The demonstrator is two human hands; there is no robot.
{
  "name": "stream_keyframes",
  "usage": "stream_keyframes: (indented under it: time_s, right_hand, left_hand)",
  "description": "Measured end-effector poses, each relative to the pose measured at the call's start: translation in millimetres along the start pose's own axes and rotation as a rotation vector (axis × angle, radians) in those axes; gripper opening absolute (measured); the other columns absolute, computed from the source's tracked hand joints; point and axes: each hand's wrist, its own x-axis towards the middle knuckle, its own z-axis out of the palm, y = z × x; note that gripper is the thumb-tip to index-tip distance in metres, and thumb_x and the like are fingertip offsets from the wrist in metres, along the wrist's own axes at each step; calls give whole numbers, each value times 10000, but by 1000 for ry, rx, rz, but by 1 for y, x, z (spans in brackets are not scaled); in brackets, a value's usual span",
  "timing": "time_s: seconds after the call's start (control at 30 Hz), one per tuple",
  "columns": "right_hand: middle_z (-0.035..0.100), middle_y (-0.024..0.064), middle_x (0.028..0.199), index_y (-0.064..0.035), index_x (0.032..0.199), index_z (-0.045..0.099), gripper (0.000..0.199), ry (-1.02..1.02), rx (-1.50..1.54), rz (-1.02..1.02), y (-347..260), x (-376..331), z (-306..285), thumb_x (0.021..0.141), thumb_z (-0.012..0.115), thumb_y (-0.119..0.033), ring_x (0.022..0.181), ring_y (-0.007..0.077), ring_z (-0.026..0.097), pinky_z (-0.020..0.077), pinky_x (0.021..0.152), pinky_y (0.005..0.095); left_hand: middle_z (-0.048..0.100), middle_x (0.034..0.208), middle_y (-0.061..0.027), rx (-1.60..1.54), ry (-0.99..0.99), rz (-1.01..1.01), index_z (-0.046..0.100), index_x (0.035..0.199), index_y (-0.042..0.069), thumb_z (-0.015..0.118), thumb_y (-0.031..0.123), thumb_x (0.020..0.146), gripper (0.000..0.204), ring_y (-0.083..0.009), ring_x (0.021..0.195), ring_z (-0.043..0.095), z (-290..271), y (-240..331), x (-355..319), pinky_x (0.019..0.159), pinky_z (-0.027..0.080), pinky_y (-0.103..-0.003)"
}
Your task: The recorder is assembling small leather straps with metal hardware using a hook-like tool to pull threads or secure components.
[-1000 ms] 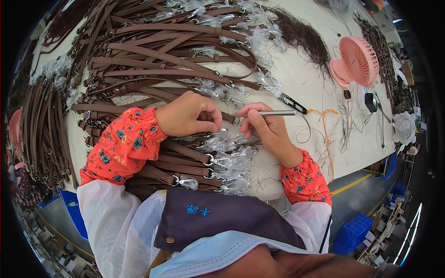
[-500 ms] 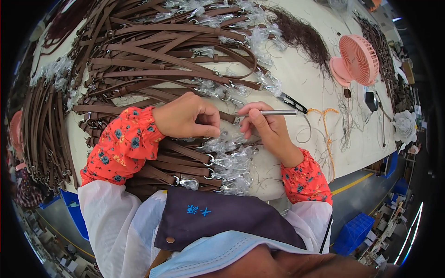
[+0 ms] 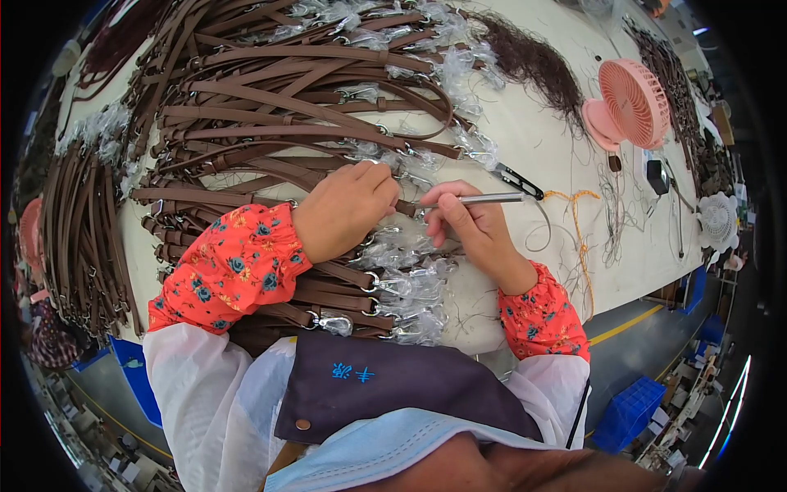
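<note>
My left hand (image 3: 346,211) is over the brown straps, its fingers curled together beside a strap end (image 3: 405,207). What its fingertips pinch, if anything, is hidden. My right hand (image 3: 474,225) grips a slim silver pen-shaped tool (image 3: 496,198) between thumb and fingers, its narrow end directed at that strap end. Below both hands, more brown straps (image 3: 340,299) lie in a row, their metal snap hooks (image 3: 335,324) partly wrapped in clear plastic (image 3: 418,303).
A large heap of brown straps (image 3: 287,90) covers the table's far left. Black-handled thread snips (image 3: 519,182) and an orange cord (image 3: 584,246) lie right of my hands. Farther right stands a pink fan (image 3: 630,107). A dark thread tangle (image 3: 533,66) lies at the back.
My left hand has moved right and slightly up, its fingers now closing beside the strap end. My right hand and the silver tool have barely moved.
</note>
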Motion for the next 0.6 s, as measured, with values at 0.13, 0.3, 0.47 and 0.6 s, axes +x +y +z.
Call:
stream_keyframes:
  time_s: [0.13,0.3,0.47,0.6]
  right_hand:
    - [612,19,720,-12,1059,601,275,-17,-1,12,-1,0,0,1024,469,-250,595,65,574,463,544,204]
    - [612,13,716,-13,1057,604,268,-26,-5,43,-3,0,1,1021,475,-245,598,57,574,469,546,199]
    - [611,10,714,-15,1055,607,261,-26,-7,52,-3,0,1,1020,478,-240,600,57,576,472,547,201]
    - [610,11,716,-16,1054,609,260,-41,-13,34,-2,0,2,1021,476,-237,600,59,577,473,546,203]
  left_hand:
    - [522,852,-110,-42,8,8,511,885,55,646,94,821,155,-328,833,544,2,-3,0,739,445,-420]
    - [551,849,-128,-121,-26,-61,495,891,47,646,68,820,168,-341,829,549,1,-3,2,733,448,-423]
    - [582,823,-121,-407,-18,-172,505,891,36,636,46,827,146,-315,795,587,-3,-3,5,700,465,-405]
    - [577,770,-42,-664,15,-274,545,923,28,638,0,847,123,-132,660,555,-4,-4,4,620,462,-275]
